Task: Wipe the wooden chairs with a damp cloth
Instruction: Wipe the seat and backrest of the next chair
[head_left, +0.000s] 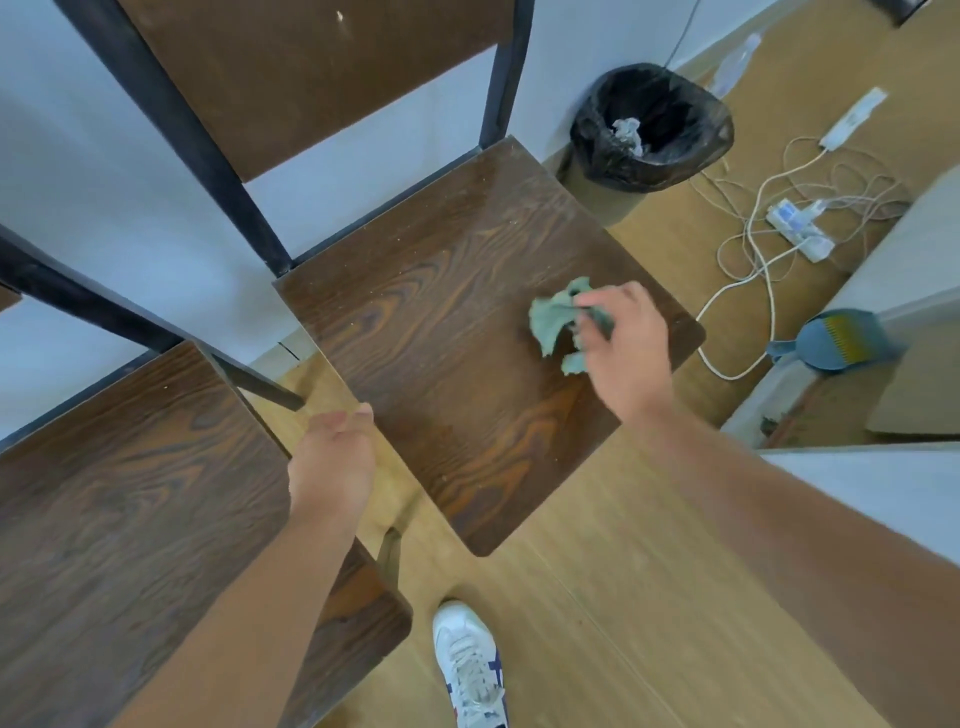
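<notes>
Two dark wooden chairs with black metal frames stand side by side. On the seat of the middle chair (441, 332), near its right edge, lies a crumpled grey-green cloth (553, 322). My right hand (626, 348) pinches the cloth from the right, pressing it on the seat. My left hand (335, 460) grips the left front edge of that same seat, thumb on top. The second chair's seat (140, 493) fills the lower left, partly under my left forearm.
A bin with a black liner (652, 124) stands behind the chair by the wall. White cables and a power strip (797, 228) lie on the wooden floor to the right. A blue dustpan (836, 338) leans by furniture at right. My white shoe (467, 665) is below.
</notes>
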